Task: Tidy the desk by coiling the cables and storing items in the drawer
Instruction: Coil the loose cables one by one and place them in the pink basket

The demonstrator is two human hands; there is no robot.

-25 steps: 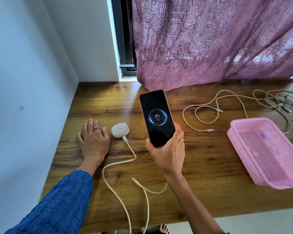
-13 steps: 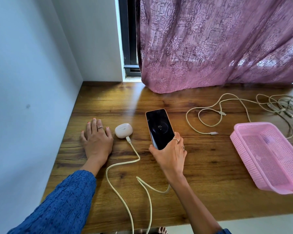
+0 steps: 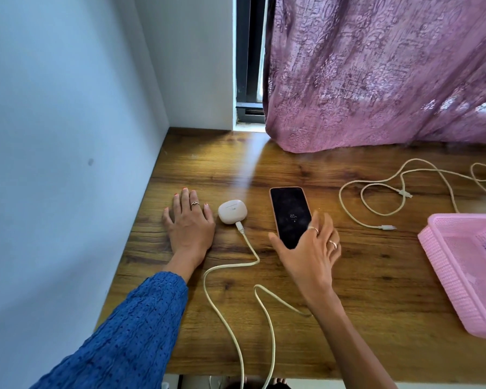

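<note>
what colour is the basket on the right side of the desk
Pink, with a fine mesh pattern of small holes; the basket shows in the head view, the only one.

We see bright daylight filtering through the pink curtain (image 3: 376,71) and the window gap (image 3: 249,51), streaking glare across the wooden desk (image 3: 236,169). Soft shadows sit under both hands. Wide-angle bending warps the edges, the curtain looks slightly smeared, and the phone screen (image 3: 291,217) glows dimly.

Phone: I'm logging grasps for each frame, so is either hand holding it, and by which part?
The right hand holds the phone by its near end, as it lies on the desk. The left hand rests flat, holding nothing.
</note>
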